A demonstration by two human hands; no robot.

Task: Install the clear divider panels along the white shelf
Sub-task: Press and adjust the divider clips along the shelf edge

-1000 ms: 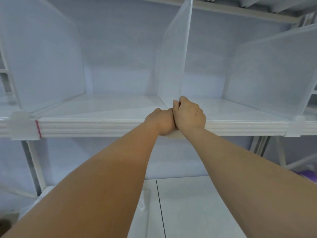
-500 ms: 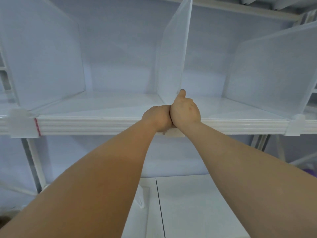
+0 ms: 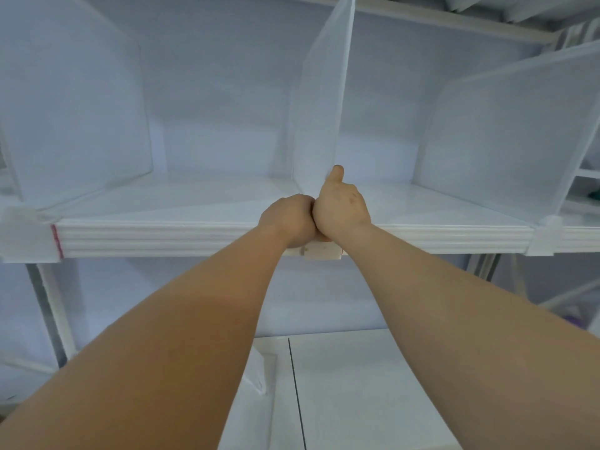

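A clear divider panel (image 3: pixel 321 102) stands upright on the white shelf (image 3: pixel 168 237) at its middle. Its white clip (image 3: pixel 321 253) sits over the shelf's front edge. My left hand (image 3: pixel 289 219) and my right hand (image 3: pixel 341 206) are side by side, touching, with fingers curled round the clip at the panel's foot. My right thumb points up along the panel's front edge. My fingertips are hidden behind the hands.
Two more clear panels stand on the shelf: one at the left (image 3: pixel 71 102) with its clip (image 3: pixel 26 235), one at the right (image 3: pixel 513 138) with its clip (image 3: pixel 543 237). Another shelf (image 3: pixel 454 17) runs overhead. A white surface (image 3: pixel 357 384) lies below.
My right thumb has lifted and now points up against the panel's edge. Both hands stay pressed together at the clip. The view has shifted slightly.
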